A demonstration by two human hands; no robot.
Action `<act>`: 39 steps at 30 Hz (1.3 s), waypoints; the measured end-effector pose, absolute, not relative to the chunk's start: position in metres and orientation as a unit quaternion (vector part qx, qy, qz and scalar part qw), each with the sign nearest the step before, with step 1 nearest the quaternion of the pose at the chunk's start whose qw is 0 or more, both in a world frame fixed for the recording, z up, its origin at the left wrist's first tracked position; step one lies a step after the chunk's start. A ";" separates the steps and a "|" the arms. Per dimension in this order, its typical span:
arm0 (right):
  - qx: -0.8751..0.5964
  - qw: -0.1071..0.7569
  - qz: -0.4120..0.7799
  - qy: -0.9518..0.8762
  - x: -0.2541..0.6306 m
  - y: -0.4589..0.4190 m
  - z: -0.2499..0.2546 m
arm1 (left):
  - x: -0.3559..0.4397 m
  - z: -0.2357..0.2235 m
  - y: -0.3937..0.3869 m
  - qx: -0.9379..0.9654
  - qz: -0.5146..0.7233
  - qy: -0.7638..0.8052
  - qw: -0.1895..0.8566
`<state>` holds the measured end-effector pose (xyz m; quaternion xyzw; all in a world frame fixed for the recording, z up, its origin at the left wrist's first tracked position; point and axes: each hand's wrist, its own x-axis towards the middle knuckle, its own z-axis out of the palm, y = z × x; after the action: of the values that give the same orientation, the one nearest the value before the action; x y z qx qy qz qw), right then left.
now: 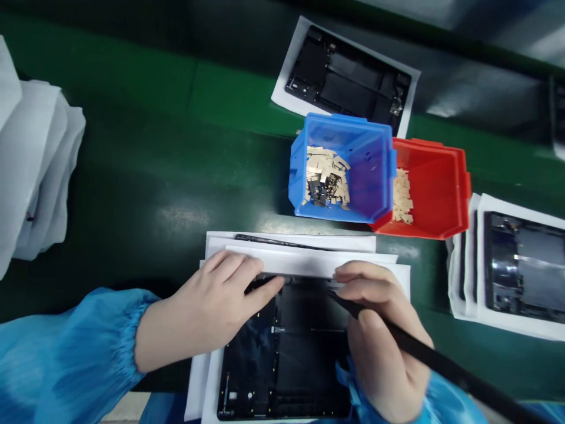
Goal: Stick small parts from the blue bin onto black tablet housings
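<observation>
A black tablet-like device casing [309,359] with its inner parts exposed lies on white sheets in front of me. My left hand [216,303] rests on its upper left edge, fingers apart and thumb stretched along the rim; it holds nothing. In my right hand [384,335] is a long, slim black tool that looks like tweezers [424,352], gripped between thumb and fingers. Its tip touches or hovers just over the casing's upper right edge; I cannot tell which. That hand hides the casing's right side.
Beyond the casing stand a blue bin [342,209] and a red bin [435,209], both holding small pale pieces. A similar device [353,73] lies behind them. More devices on white sheets [525,271] are stacked right. White foam sheets [39,165] sit left on the green table [145,135].
</observation>
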<state>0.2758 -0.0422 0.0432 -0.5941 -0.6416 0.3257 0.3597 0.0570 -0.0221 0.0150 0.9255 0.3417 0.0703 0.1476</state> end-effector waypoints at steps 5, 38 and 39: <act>-0.546 0.134 0.204 -0.801 0.243 -0.064 0.048 | 0.044 0.005 -0.026 0.904 0.176 0.339 0.191; -0.655 0.106 0.181 -0.726 0.408 -0.034 0.043 | 0.040 0.004 -0.032 0.943 0.128 0.299 0.072; -0.663 0.112 0.207 -0.710 0.417 -0.030 0.039 | 0.040 0.005 -0.032 0.948 0.129 0.287 0.051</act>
<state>0.4166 -0.0301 0.0385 -0.6635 -0.7103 0.2067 0.1120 0.0396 -0.0316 0.0048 0.9477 0.2872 0.1295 0.0513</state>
